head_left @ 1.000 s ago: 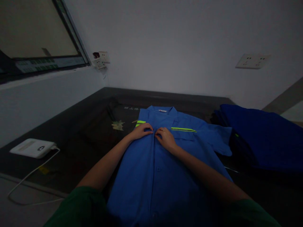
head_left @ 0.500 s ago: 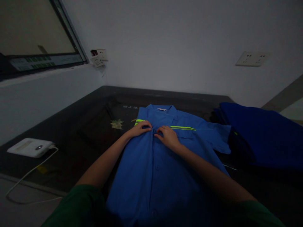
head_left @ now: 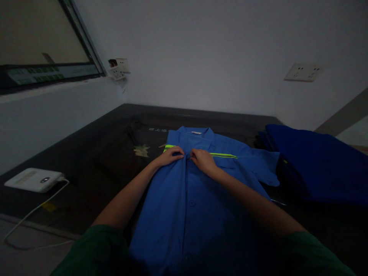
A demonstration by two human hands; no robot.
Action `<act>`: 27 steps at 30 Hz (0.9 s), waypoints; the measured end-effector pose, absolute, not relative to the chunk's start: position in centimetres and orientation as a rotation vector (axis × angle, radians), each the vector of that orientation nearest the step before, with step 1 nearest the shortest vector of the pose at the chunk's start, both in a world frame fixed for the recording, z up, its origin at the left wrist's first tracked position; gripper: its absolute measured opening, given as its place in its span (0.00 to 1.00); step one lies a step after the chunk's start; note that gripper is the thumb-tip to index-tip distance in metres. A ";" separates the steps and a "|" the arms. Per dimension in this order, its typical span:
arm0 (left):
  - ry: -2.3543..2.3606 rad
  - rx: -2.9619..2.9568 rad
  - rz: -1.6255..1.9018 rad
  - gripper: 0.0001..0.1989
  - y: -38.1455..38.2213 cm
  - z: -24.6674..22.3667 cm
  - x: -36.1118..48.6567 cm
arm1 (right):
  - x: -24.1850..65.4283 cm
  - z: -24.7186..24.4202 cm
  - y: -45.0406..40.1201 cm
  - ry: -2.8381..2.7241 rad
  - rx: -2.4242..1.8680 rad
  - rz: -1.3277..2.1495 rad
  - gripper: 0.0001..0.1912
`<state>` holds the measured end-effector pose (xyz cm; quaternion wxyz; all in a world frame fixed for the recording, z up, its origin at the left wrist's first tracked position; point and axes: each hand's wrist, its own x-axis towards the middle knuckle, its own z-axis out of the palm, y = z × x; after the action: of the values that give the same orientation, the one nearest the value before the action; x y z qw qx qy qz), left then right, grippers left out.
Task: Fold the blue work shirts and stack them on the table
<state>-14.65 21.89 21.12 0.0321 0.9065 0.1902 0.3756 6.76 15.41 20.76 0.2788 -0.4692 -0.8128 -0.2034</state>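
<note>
A blue short-sleeved shirt (head_left: 212, 214) with yellow-green stripes across the chest lies face up, its collar pointing away from me. At chest height on the front placket, my left hand (head_left: 171, 155) pinches the cloth edge. Just to the right, my right hand (head_left: 202, 161) is closed with thumb and fingertips on the other side of the placket. The fingertips almost meet, and whether a button is between them is too small to tell. Lower down the front, a button (head_left: 192, 202) shows.
The shirt lies on a dark, glossy table (head_left: 94, 161). Folded dark blue cloth (head_left: 324, 165) is stacked at the right. A white device (head_left: 36, 180) with a cable (head_left: 31, 212) sits at the left. Wall sockets (head_left: 304, 72) and a window (head_left: 43, 34) are behind.
My right hand's fingers have drawn together more tightly at the placket and turned slightly. My left hand stays in place on the cloth. The view has shifted a little.
</note>
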 end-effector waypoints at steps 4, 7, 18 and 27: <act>0.608 2.767 1.171 0.13 22.0 21.1 -14.7 | 7.0 21.6 14.9 -2.264 -1.223 -0.774 0.13; 0.611 2.768 1.182 0.13 22.1 21.1 -14.7 | 7.2 21.0 14.6 -2.297 -1.178 -0.799 0.15; 0.598 2.766 1.200 0.13 22.1 21.0 -14.6 | 8.1 20.1 13.0 -2.226 -1.387 -0.759 0.12; 0.628 2.746 1.181 0.14 22.0 21.2 -14.7 | 8.2 19.8 15.2 -1.973 -1.203 -0.295 0.16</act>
<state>-14.67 21.99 21.17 0.0434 0.8981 0.2055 0.3864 8.18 15.22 19.78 0.3948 -0.4744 -0.7782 -0.1164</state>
